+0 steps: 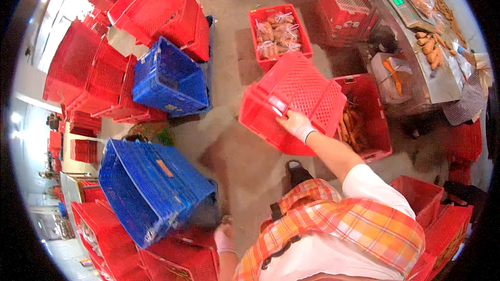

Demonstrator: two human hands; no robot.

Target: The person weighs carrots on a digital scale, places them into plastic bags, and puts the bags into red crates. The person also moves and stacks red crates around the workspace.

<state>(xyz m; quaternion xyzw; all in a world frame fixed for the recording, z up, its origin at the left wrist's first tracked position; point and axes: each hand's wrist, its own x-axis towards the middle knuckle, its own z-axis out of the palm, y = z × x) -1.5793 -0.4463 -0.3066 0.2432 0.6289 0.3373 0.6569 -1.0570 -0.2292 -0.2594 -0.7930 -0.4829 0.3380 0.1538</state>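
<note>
My right hand [297, 125], in a pale glove, grips a red perforated plastic crate [308, 89] by its side. This crate is tilted above the floor and partly covers a red crate of loose carrots [353, 125]. My left hand [224, 238], also gloved, hangs low beside red crates [179, 255] at the lower left, and its fingers are blurred. A blue plastic crate [156, 187] lies tipped on its side near that hand. Beyond the held crate stands a red crate [254, 27] filled with bagged carrots [279, 33].
Stacked red crates [82, 70] and another blue crate [172, 78] line the left. At right, a metal table [441, 82] bears a digital scale [408, 9] and loose carrots [431, 52]. A co-worker's hand [468, 56] is at its edge. Red crates [425, 218] stand behind me.
</note>
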